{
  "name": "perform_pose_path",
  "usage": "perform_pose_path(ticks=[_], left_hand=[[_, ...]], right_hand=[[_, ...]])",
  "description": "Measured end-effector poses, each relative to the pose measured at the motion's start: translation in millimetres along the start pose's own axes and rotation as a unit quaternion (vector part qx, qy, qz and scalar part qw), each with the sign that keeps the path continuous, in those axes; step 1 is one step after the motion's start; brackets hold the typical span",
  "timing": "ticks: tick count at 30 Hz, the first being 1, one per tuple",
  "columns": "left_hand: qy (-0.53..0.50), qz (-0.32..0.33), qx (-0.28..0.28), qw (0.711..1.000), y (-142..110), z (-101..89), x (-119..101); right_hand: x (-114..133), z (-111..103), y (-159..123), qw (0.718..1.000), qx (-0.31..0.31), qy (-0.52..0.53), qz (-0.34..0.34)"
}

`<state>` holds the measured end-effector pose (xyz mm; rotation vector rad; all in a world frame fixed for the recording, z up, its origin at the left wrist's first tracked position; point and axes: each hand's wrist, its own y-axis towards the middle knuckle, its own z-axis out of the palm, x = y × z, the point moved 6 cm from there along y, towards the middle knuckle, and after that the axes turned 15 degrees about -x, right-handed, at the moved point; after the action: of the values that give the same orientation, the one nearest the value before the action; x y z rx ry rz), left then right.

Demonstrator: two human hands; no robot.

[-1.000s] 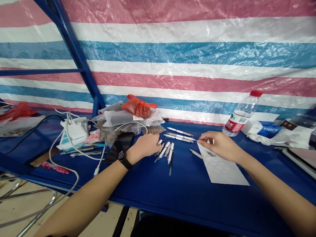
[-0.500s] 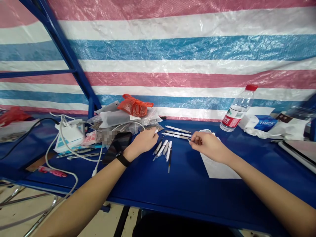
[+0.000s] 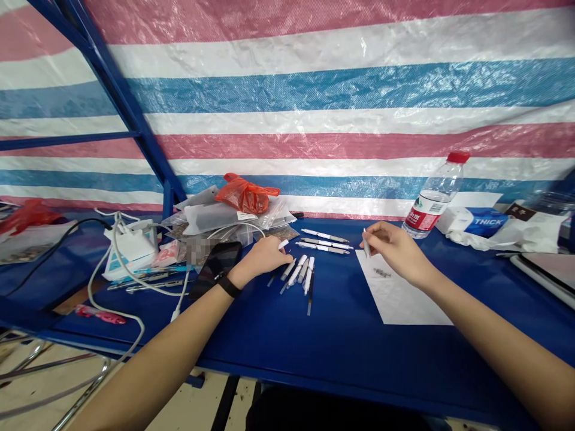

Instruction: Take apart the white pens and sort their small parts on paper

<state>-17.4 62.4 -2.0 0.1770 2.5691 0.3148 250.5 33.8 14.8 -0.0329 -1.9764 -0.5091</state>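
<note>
My left hand (image 3: 268, 255) is closed around a white pen barrel (image 3: 283, 244), whose end sticks out beside the thumb. My right hand (image 3: 398, 250), above the white paper (image 3: 406, 305), pinches a small grey-and-white pen part (image 3: 366, 245) held roughly upright. On the paper below it lie several small metal springs (image 3: 382, 273). Between the hands, fully formed white pens (image 3: 326, 246) lie side by side. Nearer to me is a loose group of white and grey pen barrel pieces (image 3: 298, 272), with a dark ink refill (image 3: 309, 294) pointing toward me.
A black phone (image 3: 218, 266) lies by my left wrist, near clear bags and a red plastic bag (image 3: 246, 194). White cables (image 3: 135, 281) run across the left side. A red-capped bottle (image 3: 429, 203), a tissue pack (image 3: 483, 221) and a laptop-like edge (image 3: 543, 281) are at right.
My right hand has moved right and slightly up, away from the pens, and now shows a pen part in its pinch. The springs on the paper have come into view. My left hand shifted slightly.
</note>
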Motion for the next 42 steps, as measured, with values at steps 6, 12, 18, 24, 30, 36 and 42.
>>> perform_pose_path(ticks=[6, 12, 18, 24, 30, 36, 42], left_hand=[[-0.097, 0.0, -0.054, 0.994, 6.0, -13.6, -2.3], [-0.379, -0.005, -0.042, 0.924, -12.9, -9.8, -33.9], [-0.454, 0.025, 0.052, 0.889, -44.5, 14.3, -66.0], [-0.451, 0.058, 0.086, 0.886, -50.7, 19.8, -69.5], [-0.382, 0.139, 0.115, 0.907, -62.1, 20.2, -73.7], [-0.307, 0.187, 0.063, 0.931, -61.6, 17.4, -73.0], [-0.31, 0.182, 0.066, 0.931, -60.2, 17.6, -72.0]], right_hand=[[-4.2, 4.8, -4.2, 0.989, -0.009, 0.108, 0.097], [7.3, 26.2, -24.7, 0.972, 0.057, 0.185, 0.13], [25.0, 51.5, -56.8, 0.957, 0.177, 0.213, 0.087], [37.0, 32.5, -48.2, 0.983, 0.093, 0.157, -0.029], [51.6, -18.1, -25.0, 0.95, -0.077, 0.292, -0.074], [52.5, -6.2, -40.8, 0.949, -0.081, 0.262, -0.159], [56.1, 15.1, -51.6, 0.966, 0.024, 0.129, -0.223]])
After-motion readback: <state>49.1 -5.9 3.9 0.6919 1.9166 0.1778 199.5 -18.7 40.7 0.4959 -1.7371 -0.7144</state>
